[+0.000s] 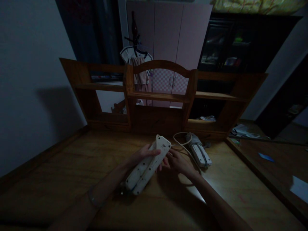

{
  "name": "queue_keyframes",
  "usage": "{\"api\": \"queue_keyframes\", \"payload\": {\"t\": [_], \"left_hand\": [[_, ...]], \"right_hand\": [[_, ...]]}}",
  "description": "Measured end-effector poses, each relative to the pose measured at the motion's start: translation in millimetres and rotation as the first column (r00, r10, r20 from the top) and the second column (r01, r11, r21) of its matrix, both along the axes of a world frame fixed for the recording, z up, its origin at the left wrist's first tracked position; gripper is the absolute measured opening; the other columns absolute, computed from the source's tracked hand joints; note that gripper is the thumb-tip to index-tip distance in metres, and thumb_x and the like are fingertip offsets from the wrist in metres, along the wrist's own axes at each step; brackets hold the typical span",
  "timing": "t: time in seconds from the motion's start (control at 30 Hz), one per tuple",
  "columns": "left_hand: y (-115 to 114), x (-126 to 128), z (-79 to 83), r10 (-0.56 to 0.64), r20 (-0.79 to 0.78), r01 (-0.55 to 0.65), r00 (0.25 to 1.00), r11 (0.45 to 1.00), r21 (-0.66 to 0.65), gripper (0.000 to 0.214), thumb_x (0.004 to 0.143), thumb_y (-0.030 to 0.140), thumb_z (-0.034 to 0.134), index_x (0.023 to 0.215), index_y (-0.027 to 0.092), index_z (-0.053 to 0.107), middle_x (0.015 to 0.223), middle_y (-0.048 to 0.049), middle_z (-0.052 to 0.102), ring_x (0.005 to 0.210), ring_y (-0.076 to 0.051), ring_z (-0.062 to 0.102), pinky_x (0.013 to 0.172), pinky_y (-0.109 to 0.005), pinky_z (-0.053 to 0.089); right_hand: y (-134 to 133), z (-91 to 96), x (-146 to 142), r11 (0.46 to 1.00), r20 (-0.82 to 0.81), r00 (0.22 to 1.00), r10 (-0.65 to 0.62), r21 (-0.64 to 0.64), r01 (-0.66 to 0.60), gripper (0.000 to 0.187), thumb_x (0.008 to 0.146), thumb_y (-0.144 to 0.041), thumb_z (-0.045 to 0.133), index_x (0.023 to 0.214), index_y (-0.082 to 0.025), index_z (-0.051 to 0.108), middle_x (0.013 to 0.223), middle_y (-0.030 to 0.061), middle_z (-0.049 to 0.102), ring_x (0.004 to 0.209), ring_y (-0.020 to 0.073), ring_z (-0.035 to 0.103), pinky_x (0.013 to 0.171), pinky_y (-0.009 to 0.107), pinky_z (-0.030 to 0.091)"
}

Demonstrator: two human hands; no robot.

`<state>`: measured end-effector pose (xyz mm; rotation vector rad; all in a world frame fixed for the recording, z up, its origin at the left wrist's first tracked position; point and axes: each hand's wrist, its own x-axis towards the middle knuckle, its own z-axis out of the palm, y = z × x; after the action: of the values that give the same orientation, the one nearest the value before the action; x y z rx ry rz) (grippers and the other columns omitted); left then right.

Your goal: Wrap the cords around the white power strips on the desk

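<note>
Head view: a white power strip is held above the tabletop, slanting from lower left to upper right, screw-studded face up. It serves as landmark for all places below. Whether its near end touches the wood cannot be told.

Step in hand, as judged: steadying the strip while the free fingers work with cord at its far end. The next move seems to call for a firm left hold and a clear pinch on the cord, with enough slack that the second strip is not dragged along.

Left hand: on the strip's left side, thumb pressed across the upper face, clasping the body; the fingers underneath are mostly hidden. Right hand: just right of the strip's far end, fingers bent inward close to its edge. Dim light and blur; cannot tell whether the fingertips pinch cord or merely brush the casing.

Farther right of the strip, a pale cord loops over the wood. Beyond that loop lies a second strip, with cord wrapped around its far part. Past the landmark's far end, well apart, stands a wooden shelf unit.
</note>
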<state>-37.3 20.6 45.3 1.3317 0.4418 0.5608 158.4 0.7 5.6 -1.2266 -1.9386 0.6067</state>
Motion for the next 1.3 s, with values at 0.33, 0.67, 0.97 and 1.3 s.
{"api": "queue_keyframes", "payload": {"t": [0.33,0.67,0.97,1.3], "left_hand": [[27.5,-16.8,-1.6,0.469,-0.067,-0.446,0.881,0.869,0.215,0.051,0.079,0.049,0.068,0.113,0.014,0.053,0.095,-0.0129,0.069,0.066,-0.023,0.067,0.055,-0.03,0.053],[47.1,-33.3,-13.1,0.887,-0.056,-0.483,0.458,0.301,0.822,0.058,0.077,0.05,0.069,0.124,0.019,0.054,0.097,-0.0108,0.068,0.087,-0.03,0.066,0.071,-0.029,0.044],[16.1,-0.8,-23.9,0.826,-0.272,0.11,0.494,0.251,0.962,0.042,0.09,0.031,0.054,0.128,0.019,0.042,0.113,-0.0102,0.062,0.099,-0.026,0.062,0.082,-0.033,0.046],[-2.3,3.4,-17.8,0.638,-0.363,0.364,0.679,0.137,0.921,0.059,0.082,0.013,0.058,0.137,0.024,0.04,0.113,-0.0072,0.059,0.102,-0.024,0.057,0.086,-0.035,0.048]], "right_hand": [[-15.6,8.9,-4.5,0.975,0.277,0.94,-0.196,0.159,0.157,0.025,0.1,-0.029,0.041,0.088,-0.019,0.061,0.073,0.0041,0.067,0.065,0.0161,0.062,0.056,0.024,0.032],[-26.9,25.3,6.5,0.799,0.398,0.867,-0.3,0.601,0.0,0.017,0.099,-0.028,0.048,0.096,-0.021,0.063,0.074,0.0,0.065,0.063,0.0114,0.06,0.055,0.025,0.03],[-28.9,35.0,22.3,0.755,0.269,0.934,-0.236,0.656,0.002,0.016,0.096,-0.026,0.054,0.106,-0.02,0.066,0.077,0.0013,0.064,0.066,0.0101,0.057,0.061,0.022,0.037],[-25.0,49.8,35.6,0.916,0.054,0.998,-0.014,0.402,-0.008,0.018,0.086,-0.036,0.068,0.095,-0.021,0.071,0.081,0.0021,0.065,0.067,0.011,0.056,0.06,0.023,0.039]]}}
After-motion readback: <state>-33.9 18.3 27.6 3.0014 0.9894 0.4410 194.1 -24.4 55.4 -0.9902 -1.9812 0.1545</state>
